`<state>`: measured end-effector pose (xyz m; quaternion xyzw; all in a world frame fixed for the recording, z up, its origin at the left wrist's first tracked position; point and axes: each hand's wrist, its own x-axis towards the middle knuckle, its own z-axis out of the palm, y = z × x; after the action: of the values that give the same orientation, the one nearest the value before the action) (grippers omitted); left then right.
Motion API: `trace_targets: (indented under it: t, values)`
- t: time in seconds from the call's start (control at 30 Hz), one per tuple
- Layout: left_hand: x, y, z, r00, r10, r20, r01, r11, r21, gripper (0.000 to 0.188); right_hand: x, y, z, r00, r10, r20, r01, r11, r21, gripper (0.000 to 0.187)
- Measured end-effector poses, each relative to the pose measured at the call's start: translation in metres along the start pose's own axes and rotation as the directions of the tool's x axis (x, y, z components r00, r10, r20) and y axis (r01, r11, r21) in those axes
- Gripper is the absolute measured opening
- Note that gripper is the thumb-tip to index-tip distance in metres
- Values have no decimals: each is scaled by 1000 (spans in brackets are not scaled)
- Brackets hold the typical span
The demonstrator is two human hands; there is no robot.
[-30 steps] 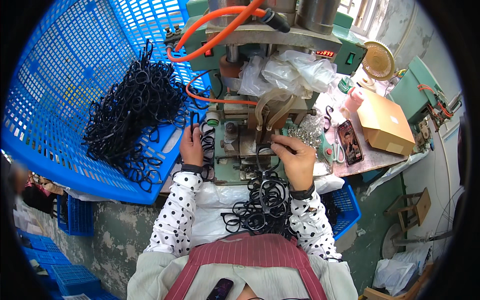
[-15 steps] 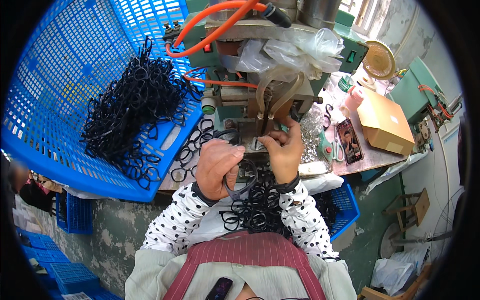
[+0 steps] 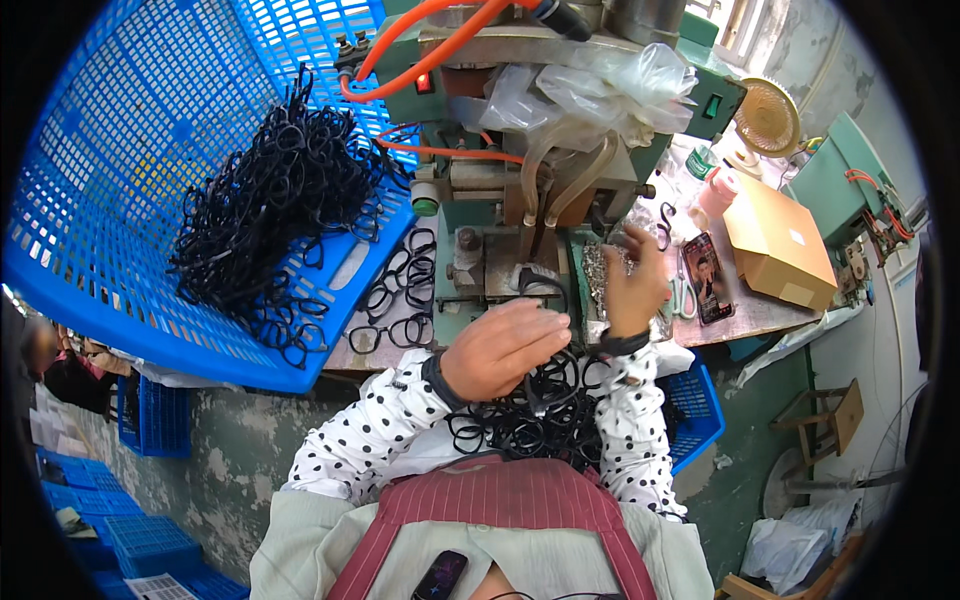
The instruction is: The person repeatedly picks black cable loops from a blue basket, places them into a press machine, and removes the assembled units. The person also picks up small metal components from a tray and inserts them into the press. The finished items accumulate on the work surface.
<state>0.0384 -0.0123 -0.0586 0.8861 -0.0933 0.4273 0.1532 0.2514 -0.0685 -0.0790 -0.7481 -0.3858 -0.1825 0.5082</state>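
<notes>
My left hand (image 3: 505,350) is closed on a black eyeglass frame (image 3: 545,284), in front of the press. One rim of the frame shows beyond the fingers, by the metal block under the press's two clear tubes (image 3: 530,195). The palm hides most of the rest. My right hand (image 3: 637,285) is raised over a heap of small silvery metal pieces (image 3: 597,275) at the right of the press. Its fingers are bent and the thumb stands apart from them; nothing shows between them. Below my hands, many black eyeglass frames (image 3: 520,425) lie piled over my lap.
A big blue basket (image 3: 130,330) at the left holds a heap of black frames (image 3: 270,190). More frames (image 3: 405,285) lie beside the press. To the right are scissors (image 3: 683,297), a phone (image 3: 708,280), a pink bottle (image 3: 716,190) and a cardboard box (image 3: 780,245).
My right hand has left the press and moved right, over the metal pieces. My left hand has moved right and turned palm down, with the eyeglass frame now nearer the press block.
</notes>
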Motion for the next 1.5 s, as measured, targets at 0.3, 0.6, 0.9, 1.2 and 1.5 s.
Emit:
trace_targets:
  t: [0.3,0.6,0.9,1.2,1.5]
  values:
    - [1,-6,0,999,10,32,-10,1000,-4,43,-26,85,-11,951,-33,306,151,917,-369,22]
    - [-4,-4,-23,993,99,60,-112,953,283,44,-28,96,-6,997,-17,73,24,995,-94,8]
    - [-128,-80,-20,652,-704,-281,686,389,615,21,-29,89,-7,994,104,20,-102,993,-54,8]
    - [-100,-95,-50,549,-726,-414,835,504,222,22,-27,90,-7,999,-33,19,35,993,-110,10]
    - [-131,-91,-29,511,-822,-249,838,412,358,19,-21,20,-12,955,158,251,-260,854,451,18]
